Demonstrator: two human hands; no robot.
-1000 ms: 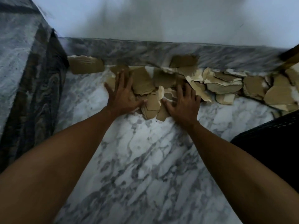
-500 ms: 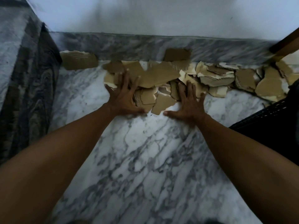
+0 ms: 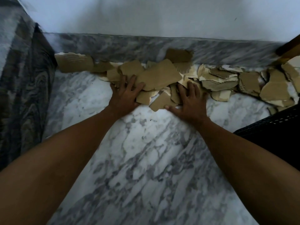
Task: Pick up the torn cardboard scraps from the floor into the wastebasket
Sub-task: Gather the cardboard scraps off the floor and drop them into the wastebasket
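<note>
Scraps (image 3: 159, 75), torn, tan, overlapping

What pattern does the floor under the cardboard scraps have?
White marble floor with grey veining, clearest in the head view.

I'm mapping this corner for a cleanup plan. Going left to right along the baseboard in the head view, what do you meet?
Grey patterned rug → lone brown cardboard scrap → left hand → right hand → row of torn cardboard scraps → black mesh wastebasket.

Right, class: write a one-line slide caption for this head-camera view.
Both hands, left and right, press flat on torn cardboard scraps along the marble floor.
</note>
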